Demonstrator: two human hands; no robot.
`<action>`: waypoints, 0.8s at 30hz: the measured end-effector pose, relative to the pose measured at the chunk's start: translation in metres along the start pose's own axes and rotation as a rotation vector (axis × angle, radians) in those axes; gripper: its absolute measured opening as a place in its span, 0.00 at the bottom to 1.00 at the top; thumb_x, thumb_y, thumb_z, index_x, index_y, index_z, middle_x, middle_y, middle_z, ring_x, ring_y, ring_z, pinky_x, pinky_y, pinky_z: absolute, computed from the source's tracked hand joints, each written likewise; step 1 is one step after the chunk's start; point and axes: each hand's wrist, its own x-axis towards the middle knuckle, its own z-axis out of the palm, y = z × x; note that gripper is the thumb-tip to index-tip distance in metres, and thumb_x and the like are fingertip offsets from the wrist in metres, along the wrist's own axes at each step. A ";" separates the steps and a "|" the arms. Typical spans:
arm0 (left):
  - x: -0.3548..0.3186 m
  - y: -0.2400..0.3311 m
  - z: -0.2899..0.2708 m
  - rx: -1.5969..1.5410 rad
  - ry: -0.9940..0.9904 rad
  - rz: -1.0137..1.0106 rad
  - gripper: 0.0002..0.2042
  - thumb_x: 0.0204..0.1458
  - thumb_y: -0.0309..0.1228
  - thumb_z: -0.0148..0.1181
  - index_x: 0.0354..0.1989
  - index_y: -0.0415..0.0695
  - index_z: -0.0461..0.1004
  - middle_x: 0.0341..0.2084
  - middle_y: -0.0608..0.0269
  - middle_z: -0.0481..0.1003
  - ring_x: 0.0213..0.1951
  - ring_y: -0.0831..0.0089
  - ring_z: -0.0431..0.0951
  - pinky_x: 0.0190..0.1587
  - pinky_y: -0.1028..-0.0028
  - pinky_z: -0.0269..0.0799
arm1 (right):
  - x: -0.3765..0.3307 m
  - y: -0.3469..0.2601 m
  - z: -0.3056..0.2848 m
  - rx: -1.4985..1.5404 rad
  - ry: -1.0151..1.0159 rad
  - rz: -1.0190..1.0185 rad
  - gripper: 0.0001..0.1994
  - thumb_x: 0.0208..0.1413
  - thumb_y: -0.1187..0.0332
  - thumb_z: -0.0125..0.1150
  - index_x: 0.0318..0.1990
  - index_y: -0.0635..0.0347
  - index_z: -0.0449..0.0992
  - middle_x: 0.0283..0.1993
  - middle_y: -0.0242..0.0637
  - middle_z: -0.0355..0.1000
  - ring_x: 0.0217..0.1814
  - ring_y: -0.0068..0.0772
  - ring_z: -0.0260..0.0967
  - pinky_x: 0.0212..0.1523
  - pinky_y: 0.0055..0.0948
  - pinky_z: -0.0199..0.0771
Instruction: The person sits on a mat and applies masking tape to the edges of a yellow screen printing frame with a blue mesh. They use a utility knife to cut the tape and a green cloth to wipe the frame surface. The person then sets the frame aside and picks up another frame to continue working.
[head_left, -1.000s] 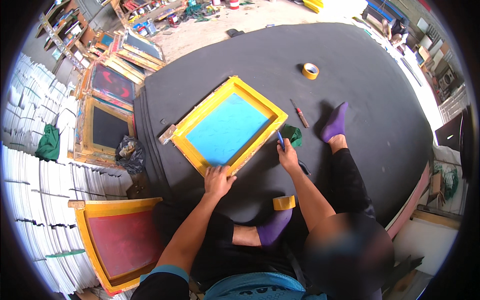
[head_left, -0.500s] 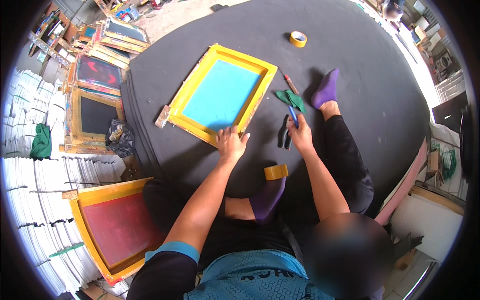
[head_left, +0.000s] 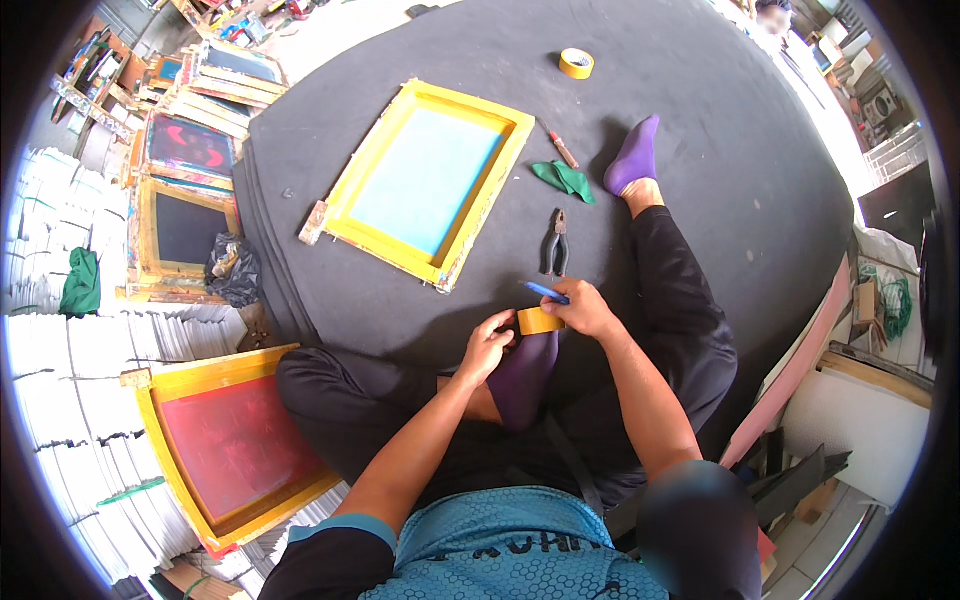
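Observation:
A roll of yellow-brown tape [head_left: 541, 321] is between my hands, in front of my purple-socked left foot [head_left: 525, 375]. My left hand [head_left: 485, 350] has its fingers curled at the roll's left edge, gripping it. In my right hand [head_left: 588, 308] is a blue pen-shaped tool [head_left: 546, 292], pointing left above the roll; those fingers also meet the roll's right side. Beyond them lies a pair of dark-handled pliers [head_left: 557, 243]. Further off, a yellow-edged screen frame [head_left: 487, 190] with a pale blue mesh rests on the dark surface.
Past the pliers lie a green cloth [head_left: 564, 181] and a red-handled tool [head_left: 563, 150]; a second tape roll [head_left: 576, 64] is farther away. On the left, a red-mesh frame [head_left: 240, 445] leans beside white paper stacks [head_left: 65, 400]. My right foot [head_left: 634, 155] stretches out ahead.
My left hand has left the blue-mesh frame and come back to the tape roll. My right hand, with the blue tool, has moved nearer and left to the roll, uncovering the pliers.

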 end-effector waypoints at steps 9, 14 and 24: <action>0.012 0.013 0.000 0.089 -0.211 0.147 0.34 0.60 0.24 0.60 0.76 0.47 0.59 0.72 0.61 0.63 0.56 0.74 0.73 0.61 0.73 0.68 | -0.006 0.010 -0.014 0.254 -0.088 0.110 0.08 0.57 0.68 0.69 0.39 0.64 0.83 0.27 0.28 0.72 0.28 0.20 0.65 0.30 0.26 0.68; 0.021 0.006 -0.004 0.391 -0.198 0.409 0.33 0.61 0.24 0.61 0.76 0.48 0.60 0.71 0.55 0.63 0.63 0.65 0.70 0.65 0.70 0.66 | -0.013 -0.013 -0.008 -0.054 0.060 0.032 0.13 0.57 0.63 0.70 0.43 0.62 0.84 0.38 0.48 0.81 0.44 0.49 0.82 0.45 0.44 0.78; 0.021 0.005 -0.001 0.284 -0.224 0.296 0.31 0.61 0.24 0.61 0.74 0.42 0.61 0.72 0.52 0.62 0.70 0.62 0.63 0.70 0.67 0.59 | -0.018 -0.028 -0.005 -0.314 0.058 -0.019 0.13 0.53 0.62 0.71 0.42 0.59 0.84 0.40 0.47 0.81 0.44 0.56 0.79 0.46 0.47 0.78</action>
